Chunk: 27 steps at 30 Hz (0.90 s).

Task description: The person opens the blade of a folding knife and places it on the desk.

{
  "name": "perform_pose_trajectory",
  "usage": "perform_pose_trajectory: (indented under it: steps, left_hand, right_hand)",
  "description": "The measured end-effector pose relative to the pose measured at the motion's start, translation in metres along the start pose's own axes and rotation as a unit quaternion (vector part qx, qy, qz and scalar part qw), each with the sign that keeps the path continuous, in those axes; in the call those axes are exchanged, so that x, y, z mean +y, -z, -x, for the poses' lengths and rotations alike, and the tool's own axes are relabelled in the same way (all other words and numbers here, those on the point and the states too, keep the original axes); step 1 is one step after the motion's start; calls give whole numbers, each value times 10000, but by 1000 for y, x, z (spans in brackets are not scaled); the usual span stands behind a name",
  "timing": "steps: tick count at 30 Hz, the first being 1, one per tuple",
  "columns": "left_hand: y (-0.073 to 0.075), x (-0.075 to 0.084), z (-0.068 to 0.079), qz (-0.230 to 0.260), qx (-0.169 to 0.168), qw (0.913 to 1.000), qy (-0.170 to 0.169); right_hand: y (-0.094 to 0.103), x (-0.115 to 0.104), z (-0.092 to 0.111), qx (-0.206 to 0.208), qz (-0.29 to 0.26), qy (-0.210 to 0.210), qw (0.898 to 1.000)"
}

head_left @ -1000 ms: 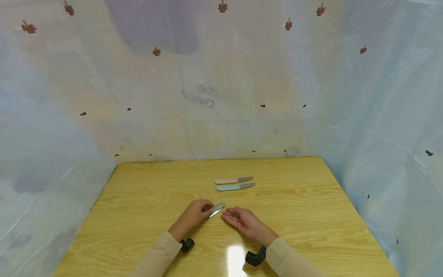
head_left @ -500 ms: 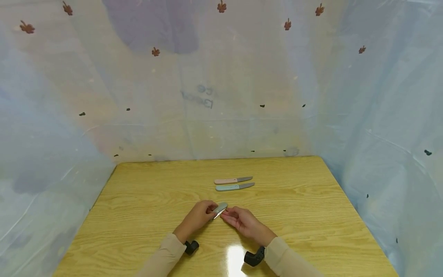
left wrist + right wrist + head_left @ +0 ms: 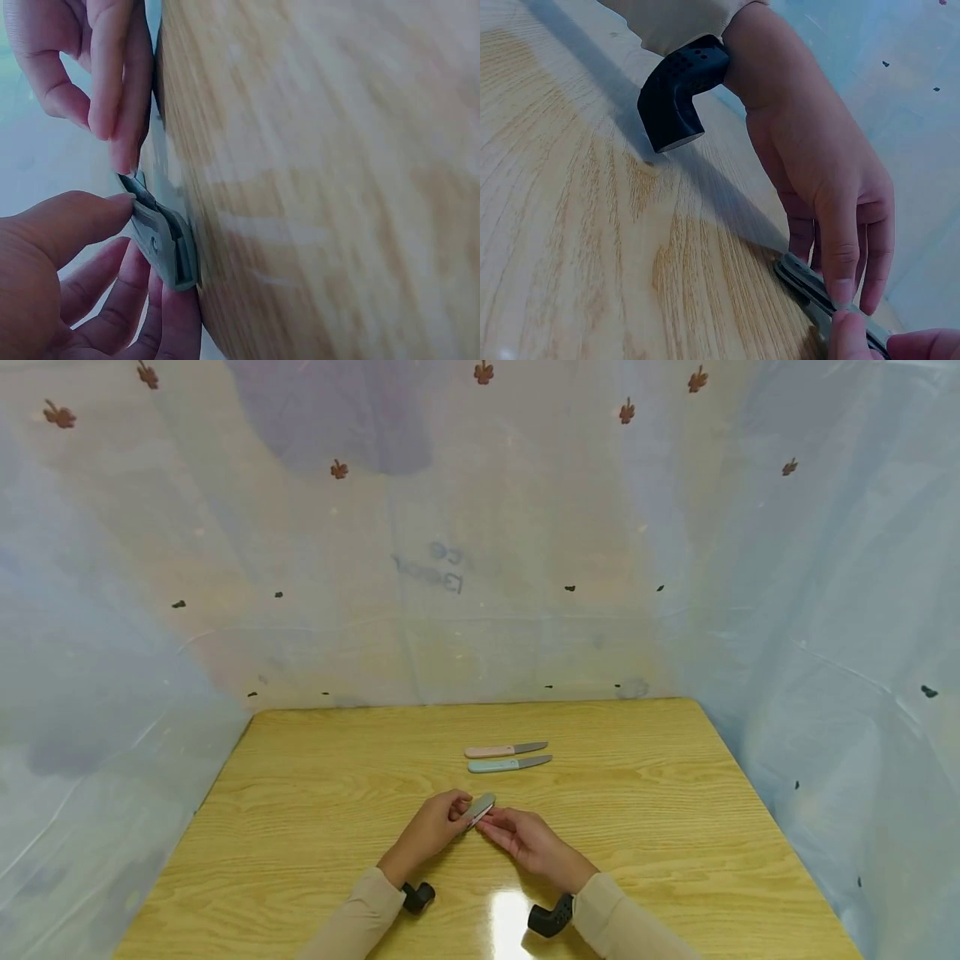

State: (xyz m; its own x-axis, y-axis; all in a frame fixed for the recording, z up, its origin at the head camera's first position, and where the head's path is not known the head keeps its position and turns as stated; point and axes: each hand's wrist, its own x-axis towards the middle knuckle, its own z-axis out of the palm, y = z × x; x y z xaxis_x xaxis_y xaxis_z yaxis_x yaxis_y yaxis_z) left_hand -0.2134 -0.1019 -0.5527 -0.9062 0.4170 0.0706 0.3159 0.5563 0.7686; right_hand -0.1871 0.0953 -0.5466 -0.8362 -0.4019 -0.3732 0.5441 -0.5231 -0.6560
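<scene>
A folding knife (image 3: 481, 806) with a grey-green handle is held just above the table by my left hand (image 3: 429, 831). In the left wrist view, the thumb lies on one side of the handle (image 3: 166, 251) and the fingers on the other. The blade (image 3: 141, 189) sits mostly within the handle slot, partly hidden by fingertips. My right hand (image 3: 534, 847) reaches in from the other side, its nearly straight fingers touching the knife by the blade. Beyond the hands lie a knife with a pink handle (image 3: 489, 752) and one with a light blue handle (image 3: 492, 767), blades out.
The wood-grain table (image 3: 337, 747) extends around both hands. Behind it and at both sides hangs a pale patterned sheet (image 3: 480, 635). A black camera mount (image 3: 551, 917) is strapped to the right wrist, another (image 3: 418, 897) to the left.
My left hand has moved slightly right, bringing the folding knife to the right fingers. Less of the bright blade shows beside the handle now. The other two knives stay put.
</scene>
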Motion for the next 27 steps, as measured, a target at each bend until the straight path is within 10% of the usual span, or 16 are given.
perform_pose_trajectory:
  steps: [17,27]
  left_hand:
    - [-7,1,1,1553,-220,9868,409]
    - [-8,2,0,2834,-300,9558,721]
  right_hand:
    - [-7,1,-1,434,1107,541,9914]
    - [-9,0,-5,780,1406,636,9849]
